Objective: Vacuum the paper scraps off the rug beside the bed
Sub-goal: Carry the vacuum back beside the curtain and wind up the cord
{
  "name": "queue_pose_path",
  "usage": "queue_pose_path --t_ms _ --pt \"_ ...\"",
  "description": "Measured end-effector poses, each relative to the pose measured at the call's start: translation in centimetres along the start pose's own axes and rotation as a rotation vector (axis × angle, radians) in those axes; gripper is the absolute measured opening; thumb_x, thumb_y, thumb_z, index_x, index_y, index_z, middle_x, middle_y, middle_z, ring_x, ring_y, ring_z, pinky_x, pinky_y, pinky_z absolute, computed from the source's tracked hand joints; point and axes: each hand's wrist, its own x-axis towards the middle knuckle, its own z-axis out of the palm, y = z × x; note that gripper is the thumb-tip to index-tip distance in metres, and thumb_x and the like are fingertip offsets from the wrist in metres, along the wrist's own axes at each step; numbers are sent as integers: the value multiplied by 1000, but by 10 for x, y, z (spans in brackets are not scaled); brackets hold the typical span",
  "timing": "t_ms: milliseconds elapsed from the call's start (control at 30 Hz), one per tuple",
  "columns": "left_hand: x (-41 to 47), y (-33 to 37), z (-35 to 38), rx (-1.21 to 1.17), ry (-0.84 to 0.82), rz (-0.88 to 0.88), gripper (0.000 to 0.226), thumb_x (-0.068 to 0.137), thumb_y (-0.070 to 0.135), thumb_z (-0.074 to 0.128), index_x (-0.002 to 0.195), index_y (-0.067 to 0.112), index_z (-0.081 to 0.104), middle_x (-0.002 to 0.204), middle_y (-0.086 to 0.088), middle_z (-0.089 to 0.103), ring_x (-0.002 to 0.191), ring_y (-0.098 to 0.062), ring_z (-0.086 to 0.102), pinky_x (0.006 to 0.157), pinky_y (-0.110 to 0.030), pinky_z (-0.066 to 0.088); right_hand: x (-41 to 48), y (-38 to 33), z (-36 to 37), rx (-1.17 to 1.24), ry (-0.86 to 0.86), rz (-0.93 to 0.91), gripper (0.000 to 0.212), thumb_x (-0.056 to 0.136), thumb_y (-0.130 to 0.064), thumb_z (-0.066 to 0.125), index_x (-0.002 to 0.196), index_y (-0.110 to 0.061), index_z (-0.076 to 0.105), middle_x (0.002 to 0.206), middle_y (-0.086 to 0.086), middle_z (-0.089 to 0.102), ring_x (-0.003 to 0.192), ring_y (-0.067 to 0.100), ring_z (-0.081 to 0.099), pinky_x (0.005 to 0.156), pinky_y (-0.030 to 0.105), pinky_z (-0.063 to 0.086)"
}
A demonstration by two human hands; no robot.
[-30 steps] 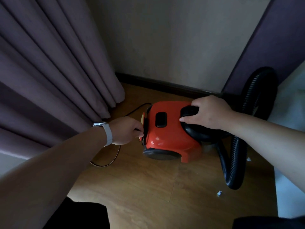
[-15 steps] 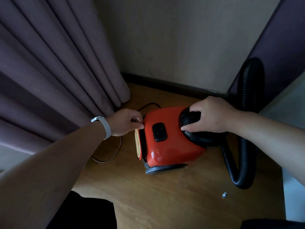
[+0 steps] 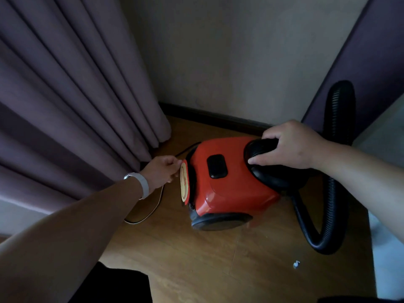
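The red vacuum cleaner [image 3: 227,182] stands on the wooden floor [image 3: 196,259] in the room corner, between the purple curtain [image 3: 65,95] and the pale edge of the bed [image 3: 389,149]. The right hand [image 3: 288,147] is closed over the black cap [image 3: 262,162] on the front of the body, fingers wrapped on its rim. The left hand [image 3: 162,171] is pinched at the rear, beside the yellow-labelled end panel [image 3: 184,184], where the power cord [image 3: 150,213] leaves the body (what its fingertips hold cannot be made out). The black ribbed hose [image 3: 332,193] loops from the front to the floor and rises against the bed. One paper scrap [image 3: 296,264] lies on the floor near the hose loop. Compared with half a second earlier, the left hand sits lower against the rear panel; the right-hand hold is unchanged.
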Motion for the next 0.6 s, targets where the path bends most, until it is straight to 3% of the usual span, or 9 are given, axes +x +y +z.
queue_pose_path --t_ms 200,333,433,533,600 --pt "-9 -4 19 -11 22 -138 34 106 17 42 74 7 49 50 -9 52 37 -15 46 40 -22 41 5 10 3 -7 118 87 55 58 -71 73 65 -17 67 66 -3 64 68 15 62 64 36 51" --pt "-18 0 33 97 -65 -149 30 104 19 45 77 9 52 62 -10 52 41 -15 47 42 -22 42 10 18 8 -123 222 152 55 61 -78 67 63 -23 62 67 -8 62 70 17 61 62 34 48" --pt "-24 11 35 473 -114 88 26 100 27 53 79 13 59 69 -2 59 58 -12 54 53 -25 45 11 22 10 -205 252 180 55 64 -80 64 69 -25 64 72 -9 64 77 19 61 62 32 45" --pt "-31 30 31 729 -165 277 21 99 33 51 94 20 67 84 1 68 76 -16 63 69 -37 54 7 23 8 -273 233 185 49 69 -78 64 73 -30 62 80 -11 62 90 21 63 65 31 41" --pt "-35 44 29 908 -156 394 21 100 32 50 104 22 68 94 3 70 82 -16 63 71 -34 51 3 24 8 -291 216 180 46 69 -78 64 75 -32 61 80 -10 60 93 22 63 68 32 44"
